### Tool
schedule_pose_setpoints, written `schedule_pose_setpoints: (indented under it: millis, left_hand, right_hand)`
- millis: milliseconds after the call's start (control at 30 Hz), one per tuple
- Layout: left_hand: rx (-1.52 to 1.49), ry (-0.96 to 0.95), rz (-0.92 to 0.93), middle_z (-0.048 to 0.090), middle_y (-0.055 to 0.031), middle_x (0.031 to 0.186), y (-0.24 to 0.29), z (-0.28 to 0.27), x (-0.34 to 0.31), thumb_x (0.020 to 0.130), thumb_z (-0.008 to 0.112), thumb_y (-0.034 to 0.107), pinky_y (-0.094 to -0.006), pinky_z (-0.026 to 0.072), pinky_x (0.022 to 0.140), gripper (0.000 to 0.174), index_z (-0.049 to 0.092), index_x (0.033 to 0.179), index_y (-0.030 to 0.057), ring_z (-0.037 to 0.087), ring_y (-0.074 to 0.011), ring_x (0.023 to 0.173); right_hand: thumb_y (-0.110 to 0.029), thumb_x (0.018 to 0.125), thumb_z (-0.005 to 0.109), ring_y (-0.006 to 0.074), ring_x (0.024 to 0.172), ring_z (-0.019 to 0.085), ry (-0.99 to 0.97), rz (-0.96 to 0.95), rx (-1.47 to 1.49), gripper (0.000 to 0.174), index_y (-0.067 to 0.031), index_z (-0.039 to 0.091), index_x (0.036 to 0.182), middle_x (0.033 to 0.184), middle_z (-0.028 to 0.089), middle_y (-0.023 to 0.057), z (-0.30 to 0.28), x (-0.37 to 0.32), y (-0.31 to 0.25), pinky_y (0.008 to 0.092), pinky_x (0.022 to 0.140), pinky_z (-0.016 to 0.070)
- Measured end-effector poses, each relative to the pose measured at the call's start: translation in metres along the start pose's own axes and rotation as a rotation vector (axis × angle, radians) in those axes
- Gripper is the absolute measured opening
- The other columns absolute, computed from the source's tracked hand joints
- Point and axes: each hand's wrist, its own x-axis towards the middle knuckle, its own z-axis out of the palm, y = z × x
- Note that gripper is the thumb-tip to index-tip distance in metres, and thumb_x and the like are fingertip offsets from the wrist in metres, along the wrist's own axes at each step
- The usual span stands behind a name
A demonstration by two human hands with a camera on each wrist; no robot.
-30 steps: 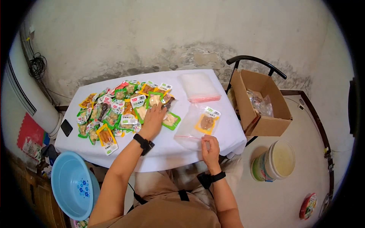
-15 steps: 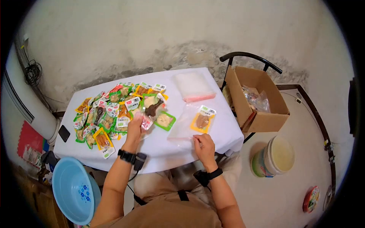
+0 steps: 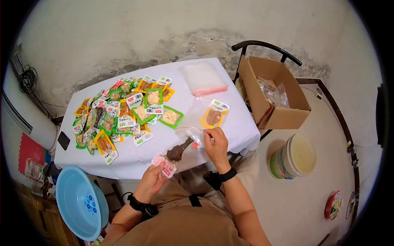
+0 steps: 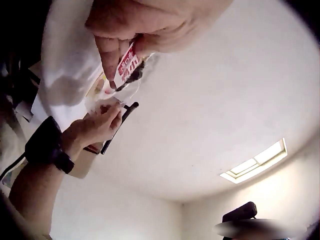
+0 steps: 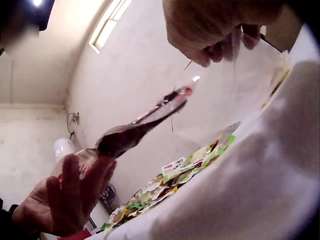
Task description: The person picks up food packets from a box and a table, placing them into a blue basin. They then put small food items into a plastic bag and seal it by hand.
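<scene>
My left hand (image 3: 152, 180) grips the red-and-white printed end of a clear-packed dark drumstick (image 3: 177, 151). Its bone end points at the mouth of a clear zip bag (image 3: 192, 118), overlapping the bag's edge in the head view. With curled fingers my right hand (image 3: 216, 149) pinches that edge and holds it raised. Inside the bag lies a yellow-edged snack packet (image 3: 213, 117). From the right wrist view, the drumstick (image 5: 125, 139) slants up from the left fingers (image 5: 75, 192) toward the bag's film below the right hand (image 5: 220, 30).
A heap of snack packets (image 3: 108, 117) covers the table's left side, beside a phone (image 3: 63, 140). A stack of clear bags (image 3: 201, 76) lies at the back. Around the table are a cardboard box (image 3: 287, 117) on a chair, a bucket (image 3: 301, 153) and a blue basin (image 3: 74, 201).
My left hand has taken the drumstick packet from the heap and brought it right and nearer to the bag's mouth. The right hand has lifted the bag's edge.
</scene>
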Motion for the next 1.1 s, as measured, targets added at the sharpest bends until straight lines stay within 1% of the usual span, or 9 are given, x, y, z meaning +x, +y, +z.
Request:
schedule_pose_setpoints:
  millis: [600, 667, 700, 767, 900, 967, 1000, 1067, 1100]
  left_hand:
    - [-0.028, -0.094, 0.097, 0.055, -0.009, 0.113, -0.037, 0.059, 0.14, 0.095, 0.039, 0.009, -0.0346, 0.0452, 0.09, 0.024, 0.045, 0.118, 0.0052, 0.056, -0.0194, 0.102]
    - [0.825, -0.189, 0.422, 0.055, -0.0094, 0.111, -0.041, 0.043, 0.164, 0.094, 0.041, 0.008, -0.0346, 0.0477, 0.087, 0.023, 0.047, 0.116, 0.0033, 0.056, -0.0206, 0.101]
    - [0.826, -0.194, 0.427, 0.055, -0.0094, 0.111, -0.044, 0.04, 0.177, 0.094, 0.041, 0.008, -0.0346, 0.0477, 0.087, 0.023, 0.047, 0.116, 0.0033, 0.056, -0.0206, 0.101]
    - [-0.126, -0.125, 0.168, 0.053, -0.011, 0.114, -0.05, 0.043, 0.198, 0.094, 0.043, 0.009, -0.0347, 0.0457, 0.089, 0.023, 0.047, 0.116, 0.0031, 0.054, -0.0198, 0.103]
    - [-0.181, 0.037, 0.156, 0.054, -0.0114, 0.115, -0.043, 0.05, 0.21, 0.095, 0.043, 0.01, -0.0345, 0.0449, 0.09, 0.023, 0.047, 0.115, 0.0015, 0.054, -0.0205, 0.103]
    - [0.818, -0.155, 0.638, 0.053, -0.0118, 0.116, -0.046, 0.025, 0.219, 0.095, 0.043, 0.013, -0.0339, 0.0446, 0.09, 0.025, 0.046, 0.117, -0.0001, 0.053, -0.0223, 0.104]
    - [0.817, -0.151, 0.639, 0.053, -0.0118, 0.116, -0.044, 0.03, 0.215, 0.095, 0.043, 0.013, -0.0339, 0.0446, 0.09, 0.025, 0.046, 0.117, -0.0001, 0.053, -0.0223, 0.104]
    - [0.028, -0.282, 0.299, 0.052, -0.013, 0.119, -0.042, 0.034, 0.202, 0.094, 0.046, 0.018, -0.0335, 0.0436, 0.09, 0.031, 0.045, 0.119, 0.0002, 0.052, -0.0246, 0.107]
    - [0.027, -0.267, 0.304, 0.052, -0.013, 0.119, -0.033, 0.042, 0.18, 0.094, 0.046, 0.018, -0.0335, 0.0436, 0.09, 0.031, 0.045, 0.119, 0.0002, 0.052, -0.0246, 0.107]
  right_hand:
    - [-0.001, 0.074, 0.064, 0.0258, 0.072, 0.057, -0.045, -0.183, -0.047, 0.009, -0.002, 0.064, 0.082, 0.075, 0.058, 0.0104, -0.007, -0.001, 0.001, 0.0322, 0.062, 0.0459]
    - [-0.001, 0.074, 0.064, 0.0259, 0.073, 0.057, -0.043, -0.194, -0.07, 0.009, -0.0023, 0.064, 0.082, 0.075, 0.058, 0.0102, -0.005, -0.001, 0.002, 0.0324, 0.062, 0.0458]
    - [-0.003, 0.074, 0.065, 0.0265, 0.073, 0.056, -0.045, -0.196, -0.051, 0.008, -0.0032, 0.064, 0.082, 0.075, 0.057, 0.0099, -0.005, -0.001, 0.001, 0.0336, 0.062, 0.0456]
    - [-0.005, 0.074, 0.065, 0.0271, 0.073, 0.055, -0.043, -0.203, -0.035, 0.008, -0.0041, 0.064, 0.082, 0.075, 0.056, 0.0095, -0.005, -0.002, 0.002, 0.0347, 0.062, 0.0453]
    - [-0.005, 0.074, 0.065, 0.0271, 0.073, 0.055, -0.049, -0.196, -0.064, 0.007, -0.0042, 0.063, 0.081, 0.075, 0.056, 0.0094, -0.003, -0.004, 0.004, 0.0347, 0.062, 0.0453]
    - [-0.005, 0.074, 0.065, 0.0271, 0.073, 0.055, -0.041, -0.208, -0.071, 0.007, -0.0042, 0.063, 0.081, 0.075, 0.056, 0.0094, -0.002, -0.005, 0.005, 0.0348, 0.062, 0.0454]
    - [-0.005, 0.074, 0.065, 0.0272, 0.073, 0.056, -0.048, -0.197, -0.082, 0.007, -0.0041, 0.063, 0.081, 0.075, 0.056, 0.0095, -0.001, -0.005, 0.006, 0.035, 0.062, 0.0455]
    - [-0.004, 0.074, 0.064, 0.0274, 0.073, 0.056, -0.063, -0.184, -0.085, 0.007, -0.0041, 0.063, 0.081, 0.075, 0.056, 0.0096, -0.001, -0.005, 0.006, 0.0351, 0.062, 0.0456]
    - [-0.004, 0.075, 0.064, 0.0275, 0.073, 0.056, -0.051, -0.166, -0.091, 0.006, -0.004, 0.063, 0.081, 0.075, 0.056, 0.0098, -0.003, -0.005, 0.005, 0.0352, 0.063, 0.0457]
